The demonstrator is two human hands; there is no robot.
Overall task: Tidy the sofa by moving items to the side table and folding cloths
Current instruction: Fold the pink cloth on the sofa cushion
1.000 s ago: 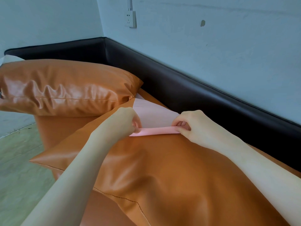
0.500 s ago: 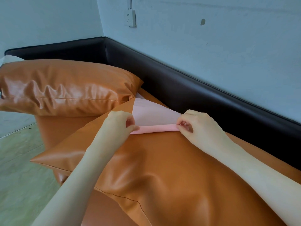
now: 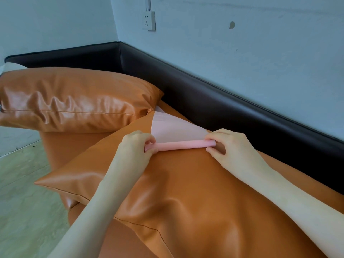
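A thin pink cloth (image 3: 175,130) lies on top of a large orange leather cushion (image 3: 186,192) on the sofa. Its near edge is rolled into a tight pink tube (image 3: 182,145). My left hand (image 3: 135,148) pinches the left end of that roll, and my right hand (image 3: 229,146) pinches the right end. The unrolled part of the cloth spreads away from me toward the cushion's far corner. A corner of white material peeks out behind it.
A second orange cushion (image 3: 74,99) lies at the far left end of the sofa. The sofa's dark brown backrest (image 3: 223,101) runs along the blue wall, which has a socket (image 3: 149,20). Pale wood floor (image 3: 24,202) is at the left.
The roll at the cloth's near edge has grown thicker and moved slightly away from me, with both hands turning it forward. Less flat cloth shows.
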